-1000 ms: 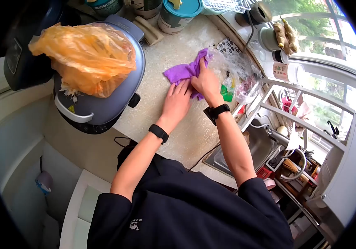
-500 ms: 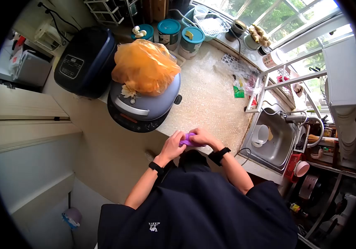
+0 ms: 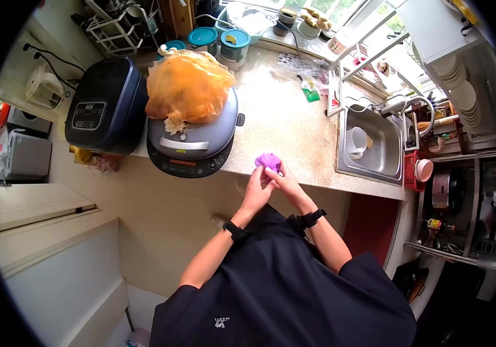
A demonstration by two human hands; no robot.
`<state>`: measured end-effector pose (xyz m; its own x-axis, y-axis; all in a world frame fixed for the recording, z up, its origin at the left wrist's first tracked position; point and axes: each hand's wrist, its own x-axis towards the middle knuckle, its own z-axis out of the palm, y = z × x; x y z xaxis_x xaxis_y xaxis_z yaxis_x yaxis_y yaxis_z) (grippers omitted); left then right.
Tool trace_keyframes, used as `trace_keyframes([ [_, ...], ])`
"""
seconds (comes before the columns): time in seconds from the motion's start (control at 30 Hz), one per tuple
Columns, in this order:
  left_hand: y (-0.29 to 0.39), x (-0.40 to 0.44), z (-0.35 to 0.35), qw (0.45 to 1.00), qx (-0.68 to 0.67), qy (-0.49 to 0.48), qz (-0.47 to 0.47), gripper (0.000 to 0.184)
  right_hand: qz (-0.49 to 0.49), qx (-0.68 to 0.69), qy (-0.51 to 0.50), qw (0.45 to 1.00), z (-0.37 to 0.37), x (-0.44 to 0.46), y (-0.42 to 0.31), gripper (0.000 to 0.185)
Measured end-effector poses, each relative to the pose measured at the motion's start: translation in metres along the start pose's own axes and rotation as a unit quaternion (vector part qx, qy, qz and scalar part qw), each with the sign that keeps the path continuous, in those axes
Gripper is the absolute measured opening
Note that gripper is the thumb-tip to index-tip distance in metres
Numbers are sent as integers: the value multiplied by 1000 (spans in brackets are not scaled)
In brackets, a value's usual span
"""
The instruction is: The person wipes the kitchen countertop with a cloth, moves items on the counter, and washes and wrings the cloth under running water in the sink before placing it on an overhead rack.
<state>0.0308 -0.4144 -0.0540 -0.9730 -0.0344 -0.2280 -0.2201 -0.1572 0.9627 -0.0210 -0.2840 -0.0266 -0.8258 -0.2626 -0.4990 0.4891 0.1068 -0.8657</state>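
A bunched piece of soft purple material point(image 3: 267, 160), perhaps a cloth or thin plastic, is held up at the counter's front edge. My left hand point(image 3: 255, 192) grips its lower left side, fingers closed. From the other side my right hand point(image 3: 288, 185) pinches it, the two thumbs close together. Most of the purple bundle bulges beyond my fingertips, while its lower part is hidden by them. Ahead and to the left is a grey electric cooker point(image 3: 193, 136) with an orange plastic bag point(image 3: 190, 87) lying on its lid.
A dark rice cooker point(image 3: 106, 104) stands at the left. The speckled counter point(image 3: 282, 124) runs right to a steel sink point(image 3: 381, 147) holding a white plastic container point(image 3: 355, 143). Blue-lidded tubs point(image 3: 234, 49) line the back, near plastic packaging point(image 3: 311, 84). A white rack point(image 3: 336, 87) borders the sink.
My view has turned and shifted. The purple material, stretched low between my hands before, is now bunched and raised above my fingers, with my hands drawn closer together.
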Motion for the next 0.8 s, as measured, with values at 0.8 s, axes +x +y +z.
trace_keyframes([
  [0.8, 25, 260, 38, 990, 70, 101, -66, 67, -280, -428, 310, 801, -106, 430, -116, 54],
])
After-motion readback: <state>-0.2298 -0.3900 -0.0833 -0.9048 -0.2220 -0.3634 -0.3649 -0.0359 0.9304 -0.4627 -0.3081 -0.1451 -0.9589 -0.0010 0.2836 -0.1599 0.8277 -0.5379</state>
